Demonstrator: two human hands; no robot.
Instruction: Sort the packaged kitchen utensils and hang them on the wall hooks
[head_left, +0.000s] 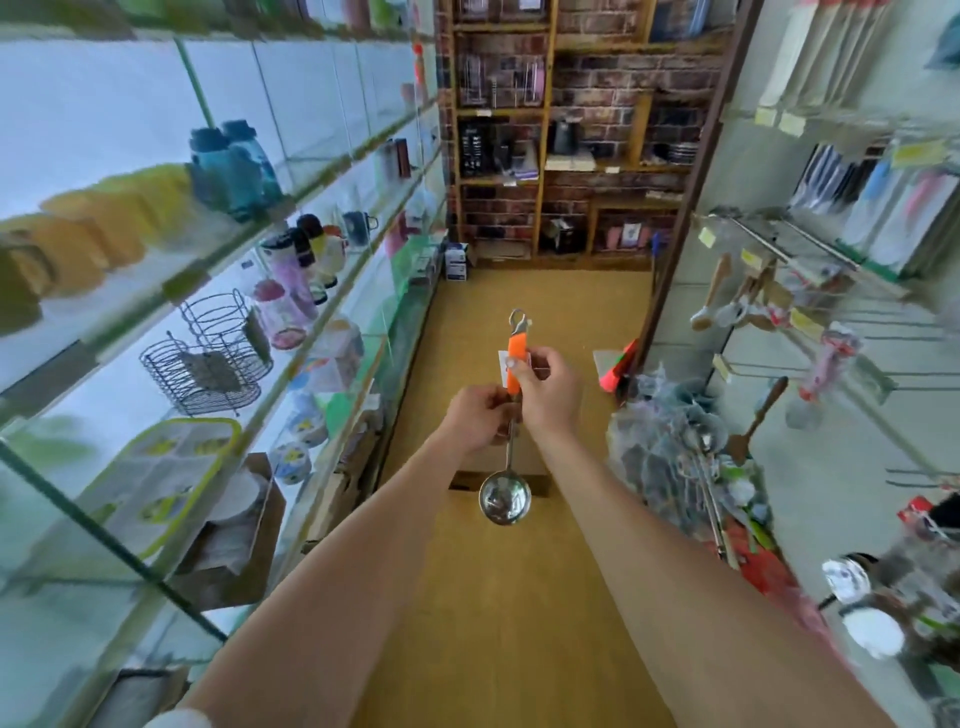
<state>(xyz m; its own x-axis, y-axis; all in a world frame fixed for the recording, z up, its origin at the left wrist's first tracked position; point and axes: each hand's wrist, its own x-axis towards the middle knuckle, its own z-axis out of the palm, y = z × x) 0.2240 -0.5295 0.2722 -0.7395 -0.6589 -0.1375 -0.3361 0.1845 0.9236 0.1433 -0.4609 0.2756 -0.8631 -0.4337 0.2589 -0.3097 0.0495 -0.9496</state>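
The fingers of the right hand are curling round the orange handle of a ladle, pinching it near its lower end, beside a small white tag that is showing behind the handle. The fingers of the left hand are closing on the thin metal shaft just under the handle, so the two hands are touching or nearly touching each other. The ladle is hanging upright in the air between them, in front of the person. Its hook end is pointing up and its shiny round bowl is dangling below the hands, above the yellow-brown floor.

To the right, a heap of packaged utensils is lying near the right forearm, well apart from the held ladle. Above it, wall hooks are sticking out from the pale panel, some carrying wooden spoons and other packs.

To the left, glass shelves are carrying wire racks, blue bottles and yellow containers. At the far end of the aisle, wooden shelving is standing against a brick wall.
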